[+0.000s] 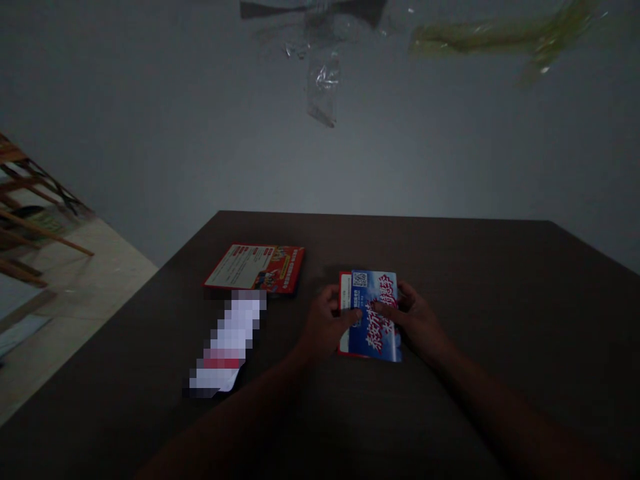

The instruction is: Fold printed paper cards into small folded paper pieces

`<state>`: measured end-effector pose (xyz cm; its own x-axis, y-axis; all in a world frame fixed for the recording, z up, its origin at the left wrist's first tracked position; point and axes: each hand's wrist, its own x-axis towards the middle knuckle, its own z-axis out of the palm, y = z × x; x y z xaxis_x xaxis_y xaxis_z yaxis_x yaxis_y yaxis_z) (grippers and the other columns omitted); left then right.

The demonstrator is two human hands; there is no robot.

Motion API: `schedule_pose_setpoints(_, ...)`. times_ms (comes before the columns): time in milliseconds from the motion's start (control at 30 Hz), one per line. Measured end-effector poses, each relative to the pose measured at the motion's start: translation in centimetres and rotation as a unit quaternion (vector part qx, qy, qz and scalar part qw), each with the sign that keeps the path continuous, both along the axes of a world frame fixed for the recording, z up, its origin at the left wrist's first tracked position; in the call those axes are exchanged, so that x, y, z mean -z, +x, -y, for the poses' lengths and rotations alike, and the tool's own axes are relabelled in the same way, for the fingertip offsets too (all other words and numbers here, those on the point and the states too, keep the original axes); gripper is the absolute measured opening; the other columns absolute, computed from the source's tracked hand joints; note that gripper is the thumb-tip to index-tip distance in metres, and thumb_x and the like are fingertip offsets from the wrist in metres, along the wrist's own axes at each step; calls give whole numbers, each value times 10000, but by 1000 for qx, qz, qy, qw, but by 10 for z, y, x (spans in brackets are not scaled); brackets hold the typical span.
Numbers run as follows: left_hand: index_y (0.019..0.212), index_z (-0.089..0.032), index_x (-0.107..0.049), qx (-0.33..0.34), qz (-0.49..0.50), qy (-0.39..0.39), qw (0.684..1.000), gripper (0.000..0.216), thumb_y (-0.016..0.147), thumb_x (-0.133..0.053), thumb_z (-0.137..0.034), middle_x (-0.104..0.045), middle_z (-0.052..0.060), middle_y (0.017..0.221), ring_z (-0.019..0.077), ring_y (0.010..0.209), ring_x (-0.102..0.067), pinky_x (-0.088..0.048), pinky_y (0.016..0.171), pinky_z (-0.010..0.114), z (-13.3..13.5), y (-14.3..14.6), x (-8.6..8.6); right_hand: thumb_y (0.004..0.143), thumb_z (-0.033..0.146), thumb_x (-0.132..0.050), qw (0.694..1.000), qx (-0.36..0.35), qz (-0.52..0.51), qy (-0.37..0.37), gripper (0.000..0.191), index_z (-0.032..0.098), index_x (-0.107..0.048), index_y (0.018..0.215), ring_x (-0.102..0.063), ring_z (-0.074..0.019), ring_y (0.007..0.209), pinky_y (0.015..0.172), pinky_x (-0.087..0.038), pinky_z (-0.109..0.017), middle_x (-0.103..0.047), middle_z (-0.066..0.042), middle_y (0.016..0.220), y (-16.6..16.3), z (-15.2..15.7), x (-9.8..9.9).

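Note:
Both of my hands hold printed leaflets above the dark table. On top is a blue leaflet [373, 333] with large red-and-white characters and a QR code at its upper left. Beneath it, a red-and-white leaflet [345, 341] sticks out along the left side. My left hand [325, 323] grips the left edge, its thumb lying on the blue leaflet. From the right side, my right hand [417, 320] pinches the leaflets with its thumb across the printed face. Most of the fingers are hidden behind the paper.
A stack of red-and-white leaflets [255, 267] lies at the back left of the table [475, 267]. In front of it is a bright, pixelated flat object [230, 343]. A grey wall [200, 120] with tape stands behind; wooden furniture [40, 230] is at far left.

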<state>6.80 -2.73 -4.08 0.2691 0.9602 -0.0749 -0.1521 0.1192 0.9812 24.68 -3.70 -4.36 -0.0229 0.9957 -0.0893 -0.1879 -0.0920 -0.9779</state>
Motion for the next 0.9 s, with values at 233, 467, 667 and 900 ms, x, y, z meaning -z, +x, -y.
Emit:
schedule_pose_setpoints(233, 1067, -168, -520, -7, -11, 5, 1000, 445, 690, -737, -259, -709, 89, 932, 236, 768, -693, -575, 671, 376, -1, -1, 4, 663, 312, -774, 1000, -4, 4, -1, 478, 238, -551, 1079, -661, -205, 680, 626, -541, -367, -688, -30, 856, 1, 0, 1)
schedule_pose_setpoints(467, 1063, -164, -510, 1, -15, -4, 1000, 433, 701, -728, -258, -711, 97, 928, 237, 742, -695, -576, 663, 395, -2, -2, 2, 663, 302, -775, 1000, -8, -9, -4, 488, 241, -539, 1086, -659, -205, 671, 615, -541, -373, -686, -23, 829, 3, -1, 3)
schedule_pose_setpoints(667, 1091, -165, -505, 3, -21, -5, 1000, 476, 690, -739, -268, -715, 103, 924, 248, 752, -696, -572, 669, 400, -2, -3, 5, 663, 300, -774, 1000, -8, -4, -1, 491, 226, -535, 1086, -658, -198, 654, 616, -542, -371, -688, -34, 830, 3, -1, 4)
schedule_pose_setpoints(900, 1068, -171, -514, 11, -8, -7, 1000, 438, 696, -732, -250, -716, 90, 910, 247, 750, -696, -576, 659, 392, -1, -2, 3, 647, 296, -785, 1000, -4, 10, -1, 515, 217, -529, 1087, -659, -200, 682, 647, -540, -378, -684, -35, 852, 2, 0, 2)
